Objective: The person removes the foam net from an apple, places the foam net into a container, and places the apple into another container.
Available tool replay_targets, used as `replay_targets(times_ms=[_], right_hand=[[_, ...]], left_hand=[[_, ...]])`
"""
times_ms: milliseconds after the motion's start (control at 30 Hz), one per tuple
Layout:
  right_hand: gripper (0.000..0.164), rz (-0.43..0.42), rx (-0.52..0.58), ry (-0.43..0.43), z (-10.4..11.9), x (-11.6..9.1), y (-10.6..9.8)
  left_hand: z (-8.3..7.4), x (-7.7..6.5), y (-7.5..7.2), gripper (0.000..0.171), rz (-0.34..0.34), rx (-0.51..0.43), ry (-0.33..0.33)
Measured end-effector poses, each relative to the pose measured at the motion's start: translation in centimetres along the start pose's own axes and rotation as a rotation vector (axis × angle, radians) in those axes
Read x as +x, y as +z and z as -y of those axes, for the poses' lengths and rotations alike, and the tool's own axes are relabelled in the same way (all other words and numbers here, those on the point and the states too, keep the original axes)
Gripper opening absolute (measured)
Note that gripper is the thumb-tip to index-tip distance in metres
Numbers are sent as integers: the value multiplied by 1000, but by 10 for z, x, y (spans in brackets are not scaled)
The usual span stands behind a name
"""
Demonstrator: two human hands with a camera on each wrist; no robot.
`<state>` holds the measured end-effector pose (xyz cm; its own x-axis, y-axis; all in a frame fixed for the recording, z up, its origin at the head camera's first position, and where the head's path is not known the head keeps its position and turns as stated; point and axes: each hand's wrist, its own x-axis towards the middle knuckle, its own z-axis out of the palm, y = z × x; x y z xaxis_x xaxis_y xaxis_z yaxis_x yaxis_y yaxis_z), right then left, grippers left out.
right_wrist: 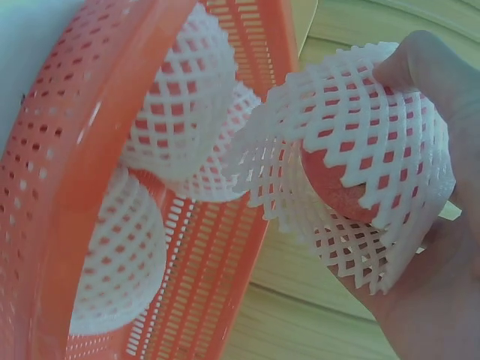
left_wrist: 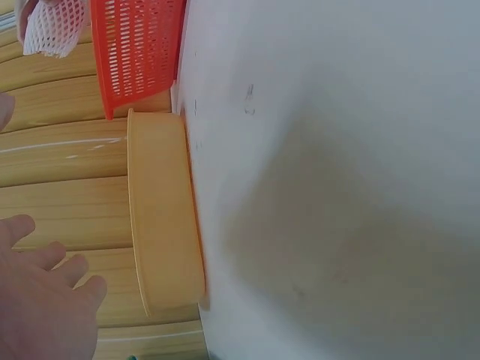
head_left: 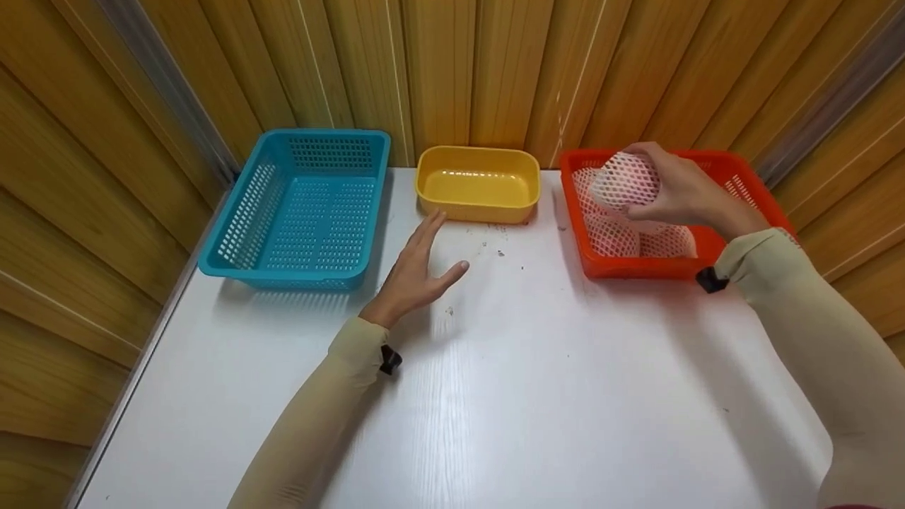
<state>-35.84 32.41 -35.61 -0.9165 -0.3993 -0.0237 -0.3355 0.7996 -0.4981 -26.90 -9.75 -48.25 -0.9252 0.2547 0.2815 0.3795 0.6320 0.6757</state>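
Note:
My right hand (head_left: 679,187) grips a round reddish fruit in a white foam net (head_left: 626,182) above the red basket (head_left: 622,267). In the right wrist view, the loose net end of the held fruit (right_wrist: 337,187) gapes and shows red skin; the fruit's exact kind is unclear. Several more netted fruits (right_wrist: 184,97) lie inside that basket. My left hand (head_left: 413,276) hangs over the table with its fingers extended and thumb spread, holding nothing. Its fingertips are nearest the front of the yellow bin (head_left: 477,212); the left wrist view shows this hand (left_wrist: 49,300) apart from the bin.
A blue-green perforated basket (head_left: 325,219) stands at the back left of the white table (head_left: 495,396). The yellow bin sits between the two baskets, against the wood-panelled wall (head_left: 438,71). Small dark specks mark the tabletop in front of the bin.

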Motion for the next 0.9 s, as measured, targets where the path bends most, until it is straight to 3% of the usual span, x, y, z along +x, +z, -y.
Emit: replay_targets(times_ms=[333,700,900], right_hand=[[100,10,10,-57,19,0,12],[93,42,-10,-123,45,11,27],[98,59,6,-134,56,16,36]], left_hand=[[1,-8,-5,93,19,20,-48],[5,-12,-8,90,4,-12,-34],[7,-14,-10,91,14,-24,-47]])
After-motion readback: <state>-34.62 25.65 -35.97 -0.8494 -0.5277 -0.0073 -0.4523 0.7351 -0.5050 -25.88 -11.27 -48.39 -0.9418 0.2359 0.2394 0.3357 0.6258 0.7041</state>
